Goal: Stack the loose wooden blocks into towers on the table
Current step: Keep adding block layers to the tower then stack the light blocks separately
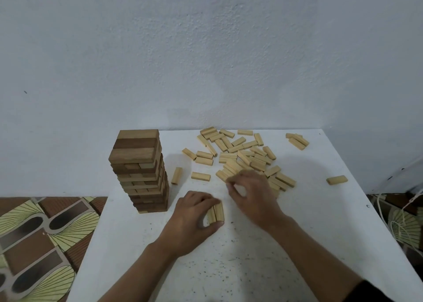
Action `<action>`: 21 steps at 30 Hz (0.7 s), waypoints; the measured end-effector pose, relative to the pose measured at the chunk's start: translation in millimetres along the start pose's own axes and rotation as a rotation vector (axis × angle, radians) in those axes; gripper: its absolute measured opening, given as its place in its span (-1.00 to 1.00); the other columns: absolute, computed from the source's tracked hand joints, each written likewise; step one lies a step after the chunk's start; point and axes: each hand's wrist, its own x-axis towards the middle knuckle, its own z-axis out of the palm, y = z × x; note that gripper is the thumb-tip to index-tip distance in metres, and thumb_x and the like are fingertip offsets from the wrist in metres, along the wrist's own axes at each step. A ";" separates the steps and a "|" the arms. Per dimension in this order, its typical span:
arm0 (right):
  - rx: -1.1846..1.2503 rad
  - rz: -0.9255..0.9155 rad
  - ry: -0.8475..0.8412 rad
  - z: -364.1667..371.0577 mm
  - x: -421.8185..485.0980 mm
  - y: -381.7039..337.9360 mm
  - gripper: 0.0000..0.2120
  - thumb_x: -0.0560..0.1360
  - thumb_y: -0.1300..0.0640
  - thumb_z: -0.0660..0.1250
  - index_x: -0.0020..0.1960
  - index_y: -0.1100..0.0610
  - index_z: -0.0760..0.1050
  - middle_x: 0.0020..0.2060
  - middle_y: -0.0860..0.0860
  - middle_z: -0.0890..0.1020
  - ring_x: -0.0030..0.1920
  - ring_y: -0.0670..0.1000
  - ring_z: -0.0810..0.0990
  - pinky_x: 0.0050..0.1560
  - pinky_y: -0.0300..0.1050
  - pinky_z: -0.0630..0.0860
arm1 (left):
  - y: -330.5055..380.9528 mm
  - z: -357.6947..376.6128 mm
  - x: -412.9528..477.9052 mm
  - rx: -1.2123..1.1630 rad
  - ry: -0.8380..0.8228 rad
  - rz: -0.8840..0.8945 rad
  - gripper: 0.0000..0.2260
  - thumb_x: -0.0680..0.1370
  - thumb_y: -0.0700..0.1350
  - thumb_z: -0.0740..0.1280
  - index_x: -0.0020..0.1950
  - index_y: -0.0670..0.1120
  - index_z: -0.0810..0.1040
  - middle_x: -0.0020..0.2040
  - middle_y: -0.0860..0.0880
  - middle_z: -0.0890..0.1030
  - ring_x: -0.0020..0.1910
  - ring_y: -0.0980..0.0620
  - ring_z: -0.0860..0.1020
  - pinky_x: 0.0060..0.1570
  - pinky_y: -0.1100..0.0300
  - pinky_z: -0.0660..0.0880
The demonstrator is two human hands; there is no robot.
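A tall tower (142,171) of brown and tan wooden blocks stands at the back left of the white table (320,233). To its right lies a pile of several loose pale blocks (242,155). My left hand (194,221) grips a small bundle of pale blocks (216,212) on the table, fingers and thumb curled round their ends. Just beyond it, my right hand (251,194) reaches into the near edge of the pile with fingers curled; whether it holds a block is hidden and blurred.
Single blocks lie apart: one near the tower (176,175), one beside it (200,176), one far right (337,179), and a few at the back right (297,140). The table stands against a white wall. Patterned floor (41,244) shows left; cords (400,221) hang right.
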 end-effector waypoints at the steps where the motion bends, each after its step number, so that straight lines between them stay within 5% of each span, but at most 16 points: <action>1: 0.008 0.008 0.022 -1.2 11.8 4.2 -0.82 0.58 0.04 0.32 0.05 0.06 0.66 -0.11 -0.10 0.66 -0.08 -0.08 0.56 0.11 0.09 0.52 | -1.1 -0.9 2.4 0.003 0.001 -0.010 -0.53 0.53 0.29 0.33 0.37 0.12 0.53 0.25 0.18 0.50 0.29 0.19 0.37 0.23 0.09 0.41; 7: -0.135 0.111 0.137 -8.9 81.8 22.0 -0.81 0.57 0.11 0.27 0.02 0.10 0.65 -0.11 -0.03 0.66 -0.03 0.05 0.56 0.06 0.05 0.43 | -4.6 0.7 22.0 -0.030 0.027 -0.066 -0.60 0.54 0.21 0.38 0.32 0.12 0.49 0.24 0.18 0.46 0.28 0.14 0.36 0.22 0.09 0.29; 15: -0.322 0.199 -0.023 -7.9 137.7 60.1 -0.71 0.65 0.14 0.16 0.30 0.13 0.54 0.20 0.03 0.61 0.24 0.10 0.47 0.17 0.07 0.35 | -7.4 6.8 23.7 -0.014 0.066 -0.097 -0.59 0.58 0.20 0.33 0.37 0.07 0.48 0.27 0.14 0.46 0.29 0.09 0.39 0.28 -0.02 0.41; 21: -0.252 0.084 -0.151 10.9 169.8 62.1 -0.67 0.68 0.19 0.11 0.38 0.15 0.50 0.30 0.07 0.58 0.32 0.11 0.45 0.31 0.08 0.35 | -5.6 4.8 25.6 0.034 0.042 -0.083 -0.62 0.61 0.21 0.26 0.36 0.07 0.47 0.27 0.15 0.44 0.30 0.12 0.36 0.27 0.05 0.39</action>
